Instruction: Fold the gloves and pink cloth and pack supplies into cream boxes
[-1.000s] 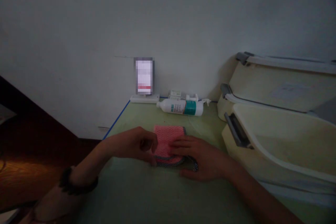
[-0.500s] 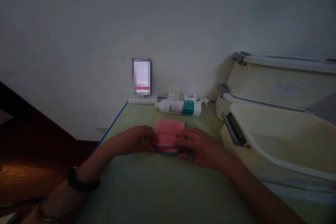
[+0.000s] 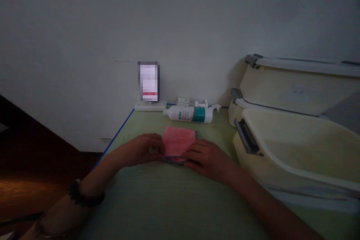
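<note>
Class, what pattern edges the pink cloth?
The pink cloth has a fine dark-and-white checked edging, best seen in the head view.

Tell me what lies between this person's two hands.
In the head view, a pink cloth with dark-patterned edging lies between them: the left hand at its left edge, the right hand with fingers on its right side.

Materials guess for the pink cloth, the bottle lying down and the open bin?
Pink cloth: soft woven or knitted textile, matte; textured surface, dark checked edging; fibre unclear.
White bottle: probably plastic, smooth; moulded-looking shoulder and neck, teal label area.
Open bin: likely rigid cream plastic, low sheen; rounded one-piece rim, grey handle probably plastic too.
</note>
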### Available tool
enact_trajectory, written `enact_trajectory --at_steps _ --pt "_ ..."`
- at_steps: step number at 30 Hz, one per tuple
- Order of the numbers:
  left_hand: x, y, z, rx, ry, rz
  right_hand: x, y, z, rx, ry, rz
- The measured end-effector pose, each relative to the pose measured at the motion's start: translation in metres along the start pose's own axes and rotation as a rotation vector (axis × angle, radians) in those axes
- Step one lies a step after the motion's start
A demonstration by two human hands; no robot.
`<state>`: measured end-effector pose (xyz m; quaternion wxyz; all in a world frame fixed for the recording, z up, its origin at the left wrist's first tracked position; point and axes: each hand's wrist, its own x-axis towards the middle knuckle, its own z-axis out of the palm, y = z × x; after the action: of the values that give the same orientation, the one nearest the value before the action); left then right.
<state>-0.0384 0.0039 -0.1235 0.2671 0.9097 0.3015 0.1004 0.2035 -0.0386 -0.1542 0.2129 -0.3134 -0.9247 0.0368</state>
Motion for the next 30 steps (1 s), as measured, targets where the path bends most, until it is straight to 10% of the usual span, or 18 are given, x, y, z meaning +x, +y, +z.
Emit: enact_trajectory --at_steps 30 --pt "0.011 0.003 0.021 0.061 0.046 0.159 0.002 -0.005 -0.006 0.028 -0.024 -0.004"
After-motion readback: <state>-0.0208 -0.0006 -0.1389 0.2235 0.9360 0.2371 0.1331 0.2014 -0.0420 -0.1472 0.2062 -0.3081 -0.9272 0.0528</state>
